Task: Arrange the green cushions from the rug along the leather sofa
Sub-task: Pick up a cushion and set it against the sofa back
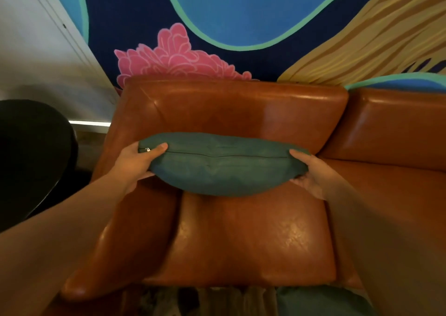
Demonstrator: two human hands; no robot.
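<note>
A green cushion (pixel 220 164) with a zip along its upper edge is held over the left seat of the brown leather sofa (pixel 253 238), close to the backrest. My left hand (pixel 137 160) grips its left end, thumb on top near the zip pull. My right hand (pixel 307 170) grips its right end, fingers curled underneath. Another green cushion (pixel 321 302) lies low at the bottom edge, in front of the sofa, partly cut off.
The sofa's left armrest (pixel 115 243) runs beside my left forearm. A black round object (pixel 31 156) stands left of the sofa. A colourful mural (pixel 241 25) covers the wall behind. A patterned rug (pixel 217 301) shows at the bottom edge.
</note>
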